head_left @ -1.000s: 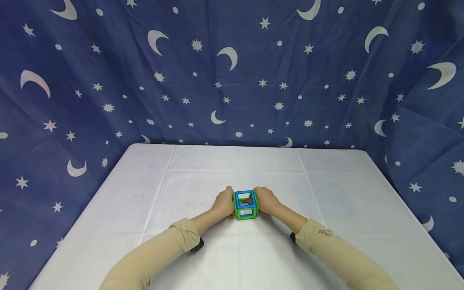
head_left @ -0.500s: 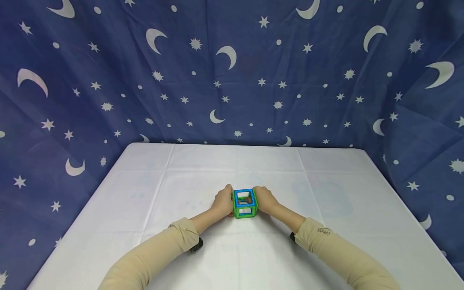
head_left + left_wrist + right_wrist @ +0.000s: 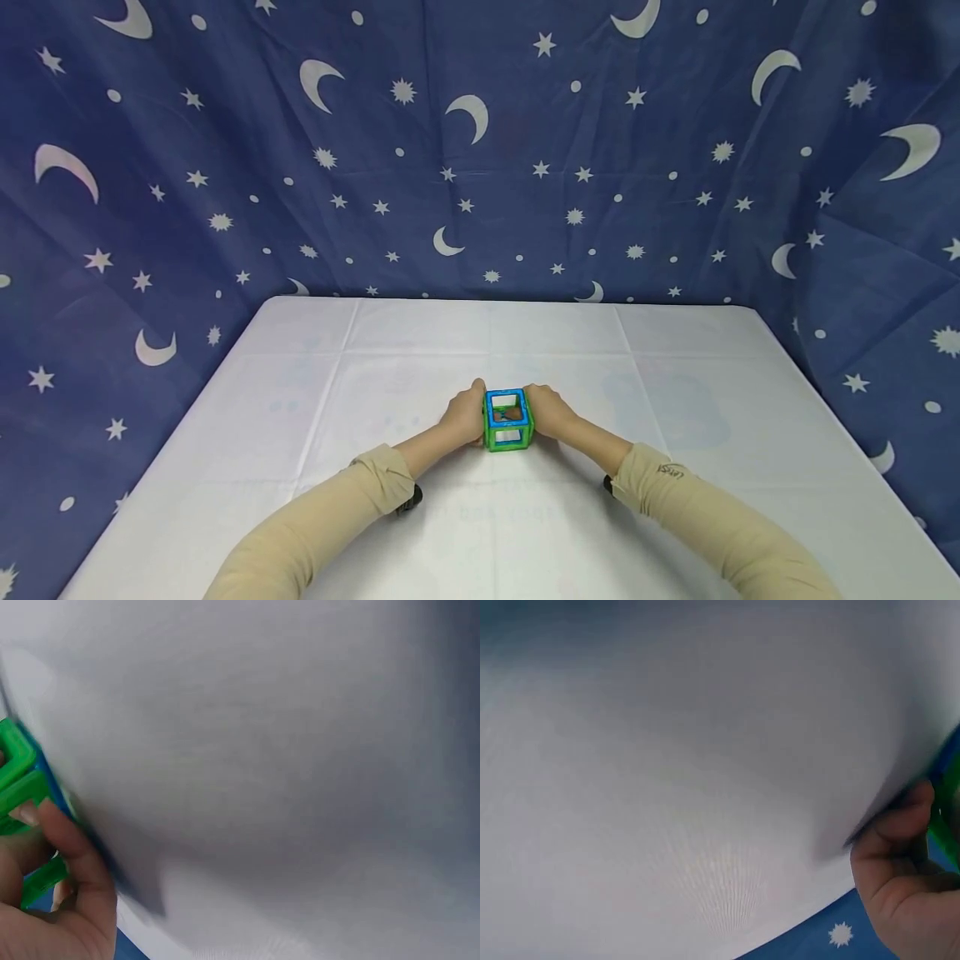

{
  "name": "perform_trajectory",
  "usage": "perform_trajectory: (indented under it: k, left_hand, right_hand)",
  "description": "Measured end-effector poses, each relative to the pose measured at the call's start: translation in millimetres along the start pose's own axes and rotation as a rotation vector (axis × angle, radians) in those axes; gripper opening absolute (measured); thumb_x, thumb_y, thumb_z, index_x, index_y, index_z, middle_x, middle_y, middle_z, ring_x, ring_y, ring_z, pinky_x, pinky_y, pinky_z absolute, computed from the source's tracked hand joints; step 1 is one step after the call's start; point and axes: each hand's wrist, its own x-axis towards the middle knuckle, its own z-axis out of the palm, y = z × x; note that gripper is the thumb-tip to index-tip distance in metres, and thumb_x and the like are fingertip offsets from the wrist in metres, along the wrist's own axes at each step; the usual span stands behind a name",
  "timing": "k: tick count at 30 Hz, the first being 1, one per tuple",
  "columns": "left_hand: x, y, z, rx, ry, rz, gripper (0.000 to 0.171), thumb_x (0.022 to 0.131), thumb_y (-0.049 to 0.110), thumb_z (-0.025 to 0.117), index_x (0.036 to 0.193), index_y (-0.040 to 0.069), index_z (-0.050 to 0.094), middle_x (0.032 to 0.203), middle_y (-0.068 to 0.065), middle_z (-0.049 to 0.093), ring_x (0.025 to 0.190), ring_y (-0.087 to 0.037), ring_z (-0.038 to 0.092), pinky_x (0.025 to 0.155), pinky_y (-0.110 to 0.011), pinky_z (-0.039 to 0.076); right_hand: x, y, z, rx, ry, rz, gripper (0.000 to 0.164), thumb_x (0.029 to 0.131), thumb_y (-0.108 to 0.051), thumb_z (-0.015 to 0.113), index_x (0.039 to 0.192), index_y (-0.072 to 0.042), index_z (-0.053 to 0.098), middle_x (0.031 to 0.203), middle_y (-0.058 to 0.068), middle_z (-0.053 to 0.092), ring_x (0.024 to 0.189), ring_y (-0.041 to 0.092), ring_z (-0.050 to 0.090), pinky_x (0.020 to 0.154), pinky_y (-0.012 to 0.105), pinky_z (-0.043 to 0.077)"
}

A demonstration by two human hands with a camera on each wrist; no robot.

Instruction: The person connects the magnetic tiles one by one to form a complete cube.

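A small cube of open-framed magnetic tiles (image 3: 507,426) sits on the white table, its top square blue and its sides green. My left hand (image 3: 461,417) grips its left side, thumb and fingers curled at the frame. On the right side my right hand (image 3: 551,412) holds it with bent fingers. Skin shows through the blue top window. In the left wrist view, the left hand (image 3: 79,892) pinches a green tile edge (image 3: 34,787). The right wrist view has the right hand (image 3: 904,881) curled against the cube, most of which is cut off by the frame.
A white cloth with fold creases covers the table (image 3: 405,333). Behind it and along both sides hangs a dark blue curtain (image 3: 525,217) with moons and stars. A black band (image 3: 409,500) sits at the left wrist, under the rolled beige sleeve.
The left hand has shifted slightly right, closer round the cube's left side, and more skin shows through the top window. The cube and right hand have hardly moved.
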Motion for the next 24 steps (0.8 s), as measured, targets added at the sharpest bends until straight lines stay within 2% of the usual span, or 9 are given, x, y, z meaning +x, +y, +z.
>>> perform_trajectory:
  k: [3, 5, 7, 10, 12, 15, 17, 21, 24]
  left_hand:
    - [0.7, -2.5, -3.2, -0.082, -0.061, -0.045, 0.019, 0.09, -0.007, 0.052, 0.107, -0.003, 0.046, 0.07, -0.012, 0.058, 0.044, -0.013, 0.052, 0.04, -0.021, 0.046]
    - [-0.9, -5.5, -6.9, -0.16, -0.095, -0.081, 0.025, 0.092, -0.006, 0.05, 0.117, -0.003, 0.046, 0.071, -0.011, 0.059, 0.043, -0.012, 0.053, 0.041, -0.022, 0.048]
    - [-5.3, -9.9, -11.5, -0.23, -0.097, -0.098, 0.034, 0.091, -0.004, 0.051, 0.124, -0.002, 0.044, 0.071, -0.009, 0.058, 0.044, -0.01, 0.053, 0.043, -0.023, 0.05]
    - [-18.9, -17.6, -19.3, -0.287, -0.059, -0.08, 0.031, 0.087, -0.004, 0.057, 0.118, -0.002, 0.049, 0.069, -0.006, 0.056, 0.046, -0.01, 0.053, 0.045, -0.023, 0.05]
    - [-29.0, -23.3, -22.5, -0.296, -0.036, -0.034, 0.026, 0.083, -0.005, 0.062, 0.107, -0.003, 0.055, 0.066, -0.003, 0.053, 0.045, -0.009, 0.05, 0.044, -0.021, 0.047]
    - [-38.5, -29.4, -22.7, -0.268, -0.03, 0.066, 0.023, 0.076, -0.004, 0.072, 0.097, -0.002, 0.061, 0.068, -0.002, 0.052, 0.048, -0.007, 0.046, 0.044, -0.018, 0.042]
    - [-39.3, -30.8, -19.7, -0.23, -0.037, 0.125, 0.028, 0.072, 0.0, 0.077, 0.097, 0.0, 0.066, 0.073, -0.003, 0.053, 0.052, -0.007, 0.044, 0.048, -0.017, 0.04]
    - [-35.0, -26.6, -11.7, -0.142, -0.039, 0.179, 0.029, 0.07, 0.008, 0.082, 0.095, 0.002, 0.069, 0.083, -0.005, 0.053, 0.064, -0.01, 0.044, 0.054, -0.019, 0.039]
    - [-30.9, -21.8, -6.0, -0.065, -0.039, 0.186, 0.026, 0.069, 0.016, 0.084, 0.087, 0.003, 0.071, 0.086, -0.003, 0.053, 0.068, -0.01, 0.044, 0.057, -0.019, 0.039]
  right_hand:
    - [0, 0, -4, 0.012, -0.027, 0.0, 0.012, 0.089, -0.006, 0.063, 0.095, 0.004, 0.064, 0.086, 0.013, 0.068, 0.075, 0.019, 0.061, 0.076, 0.035, 0.055]
    - [0, 1, -9, 0.026, -0.06, 0.0, 0.014, 0.09, -0.011, 0.062, 0.091, 0.003, 0.063, 0.081, 0.011, 0.065, 0.07, 0.016, 0.056, 0.071, 0.03, 0.052]
    - [-2, 3, -14, 0.016, -0.094, -0.027, 0.012, 0.092, -0.01, 0.059, 0.087, 0.002, 0.06, 0.076, 0.008, 0.061, 0.066, 0.014, 0.051, 0.065, 0.026, 0.048]
    - [-9, 6, -24, 0.017, -0.132, -0.104, 0.013, 0.093, -0.008, 0.056, 0.082, -0.002, 0.055, 0.07, 0.005, 0.053, 0.06, 0.012, 0.045, 0.057, 0.022, 0.039]
    - [-16, 9, -30, 0.03, -0.15, -0.171, 0.009, 0.09, -0.002, 0.056, 0.082, -0.003, 0.055, 0.07, 0.003, 0.053, 0.06, 0.011, 0.043, 0.056, 0.022, 0.037]
    - [-24, 16, -34, 0.09, -0.195, -0.257, 0.006, 0.085, 0.0, 0.062, 0.087, -0.003, 0.058, 0.069, 0.001, 0.052, 0.059, 0.009, 0.043, 0.056, 0.02, 0.037]
    - [-26, 19, -32, 0.154, -0.238, -0.295, 0.013, 0.082, 0.001, 0.066, 0.094, -0.002, 0.061, 0.069, 0.0, 0.052, 0.06, 0.007, 0.043, 0.056, 0.018, 0.037]
    - [-26, 24, -19, 0.303, -0.287, -0.319, 0.019, 0.08, 0.0, 0.07, 0.098, 0.003, 0.067, 0.064, 0.004, 0.055, 0.056, 0.004, 0.043, 0.052, 0.016, 0.037]
    - [-26, 26, -9, 0.339, -0.248, -0.331, 0.016, 0.079, -0.003, 0.073, 0.092, 0.005, 0.068, 0.064, 0.005, 0.059, 0.055, 0.002, 0.043, 0.051, 0.015, 0.039]
